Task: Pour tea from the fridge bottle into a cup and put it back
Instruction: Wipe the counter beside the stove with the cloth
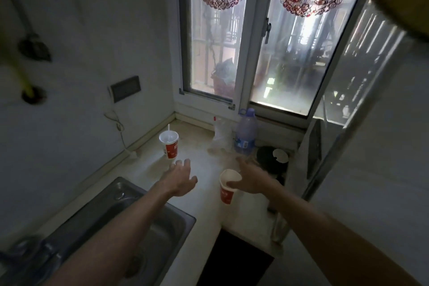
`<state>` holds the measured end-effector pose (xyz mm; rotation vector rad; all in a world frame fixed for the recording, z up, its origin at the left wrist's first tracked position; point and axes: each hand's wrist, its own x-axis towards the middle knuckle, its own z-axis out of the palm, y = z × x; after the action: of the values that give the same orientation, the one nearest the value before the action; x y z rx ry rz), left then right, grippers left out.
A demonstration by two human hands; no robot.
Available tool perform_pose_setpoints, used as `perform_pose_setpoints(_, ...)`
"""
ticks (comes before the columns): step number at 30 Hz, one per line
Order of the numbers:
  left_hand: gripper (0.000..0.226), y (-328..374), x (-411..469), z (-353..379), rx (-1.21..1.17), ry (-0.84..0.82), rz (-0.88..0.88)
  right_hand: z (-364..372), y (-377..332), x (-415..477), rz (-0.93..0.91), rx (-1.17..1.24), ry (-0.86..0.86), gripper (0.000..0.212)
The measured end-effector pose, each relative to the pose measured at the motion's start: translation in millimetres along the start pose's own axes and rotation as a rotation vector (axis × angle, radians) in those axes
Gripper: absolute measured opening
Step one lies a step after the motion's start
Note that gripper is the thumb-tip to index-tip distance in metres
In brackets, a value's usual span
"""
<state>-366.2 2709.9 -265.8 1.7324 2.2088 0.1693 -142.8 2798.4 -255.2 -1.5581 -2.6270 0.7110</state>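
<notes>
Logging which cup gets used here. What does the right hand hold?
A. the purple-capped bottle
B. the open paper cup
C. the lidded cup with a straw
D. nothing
B: the right hand grips the open paper cup near its rim; the left hand holds nothing.

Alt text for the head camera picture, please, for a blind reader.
A person's right hand holds a red-and-white paper cup at a kitchen counter, the open left hand stretched out beside it. Behind stand a lidded cup with a straw and a plastic bottle by the window. A sink sits left.
</notes>
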Motion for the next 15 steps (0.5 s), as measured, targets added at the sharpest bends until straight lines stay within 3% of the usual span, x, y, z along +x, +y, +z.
perform_pose_setpoints(6,0.071,-2,-69,-20,0.037,0.116,-0.001,-13,-31,-50,-0.114,-0.067,0.034,0.089)
perform_pose_setpoints(15,0.061,-20,-185,-32,0.085,0.172,-0.159,-3,-86,-116,-0.211,-0.187,0.044,0.091)
